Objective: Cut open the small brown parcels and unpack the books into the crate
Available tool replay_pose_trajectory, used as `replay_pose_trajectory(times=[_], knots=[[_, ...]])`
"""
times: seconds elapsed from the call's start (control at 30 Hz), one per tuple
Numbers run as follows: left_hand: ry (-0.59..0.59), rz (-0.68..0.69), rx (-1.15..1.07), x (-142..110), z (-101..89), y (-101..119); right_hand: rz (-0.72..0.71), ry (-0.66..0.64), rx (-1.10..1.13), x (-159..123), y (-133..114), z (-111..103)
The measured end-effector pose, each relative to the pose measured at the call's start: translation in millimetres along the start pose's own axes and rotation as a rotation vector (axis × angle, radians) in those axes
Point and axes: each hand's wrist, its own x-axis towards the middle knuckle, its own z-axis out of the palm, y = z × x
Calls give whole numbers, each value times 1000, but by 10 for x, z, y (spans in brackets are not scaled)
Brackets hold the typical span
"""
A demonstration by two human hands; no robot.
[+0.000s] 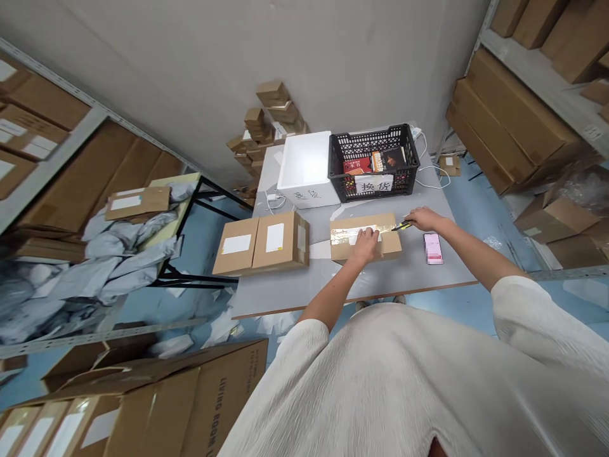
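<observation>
A taped cardboard box (342,252) lies in front of me on the grey table (304,289). My left hand (365,245) rests on its top, fingers stretched over the white label and clear tape. In my right hand (425,219) is a yellow and black box cutter (403,225), gripped with the fingers wrapped round it. Its tip points left and meets the taped seam near the box's right end; whether it has cut in is too small to tell. A phone with a pink screen (432,248) lies to the right of the box.
Two labelled cardboard boxes (261,246) stand at the table's left. Behind are a white foam box (307,168) and a black crate (373,184) holding books. A white cable (435,184) trails at the back right. Shelves of cartons (514,127) flank the table.
</observation>
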Motion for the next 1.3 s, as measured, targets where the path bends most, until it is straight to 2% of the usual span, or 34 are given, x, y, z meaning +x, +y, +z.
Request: replay_pose_trajectory(times=[0.17,0.37,0.53,0.73,1.03,1.2,1.3], knots=[[-9,-9,3,-5,-17,7,48,-138,310,-72,123,148],[-13,-9,20,-12,-37,8,102,-149,475,-240,192,310],[-29,0,37,-7,-37,16,129,-113,520,-365,135,369],[-50,9,48,13,-88,50,130,58,452,-314,-18,403],[-61,20,102,-82,-142,105,148,50,592,-460,17,642],[-54,11,124,-101,-160,122,185,54,501,-324,5,603],[-47,8,117,-81,-165,118,155,28,522,-350,-1,592]])
